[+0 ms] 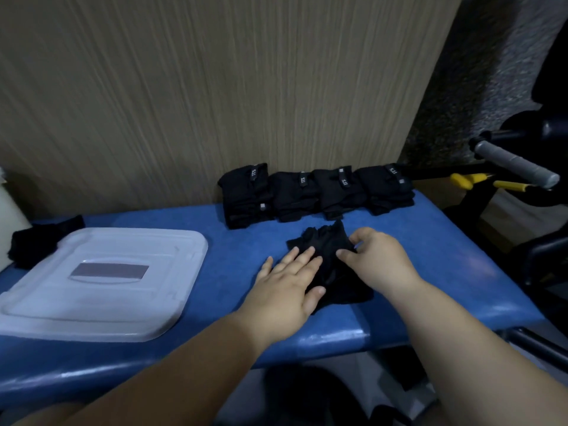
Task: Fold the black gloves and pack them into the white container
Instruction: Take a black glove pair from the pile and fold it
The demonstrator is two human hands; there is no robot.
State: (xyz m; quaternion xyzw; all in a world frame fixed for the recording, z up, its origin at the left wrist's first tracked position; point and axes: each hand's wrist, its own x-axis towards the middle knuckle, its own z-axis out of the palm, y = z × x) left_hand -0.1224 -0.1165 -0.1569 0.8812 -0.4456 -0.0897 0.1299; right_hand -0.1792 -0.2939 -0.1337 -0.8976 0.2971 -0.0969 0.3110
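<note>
Centrally on the blue surface [430,241], a black glove [330,265] is pressed by the left hand [289,284], grip spread, and pinched by the right hand [376,259]; folded gloves [316,193] are ranged along the wood-grain wall [215,87].

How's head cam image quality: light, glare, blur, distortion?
Head view: dim, bluish light; the black glove being folded shows almost no fold detail; soft glare on the white lid and the blue bench front edge; overall soft, wall grain smeared; straight edges bow toward the frame borders, wide-angle.
</note>
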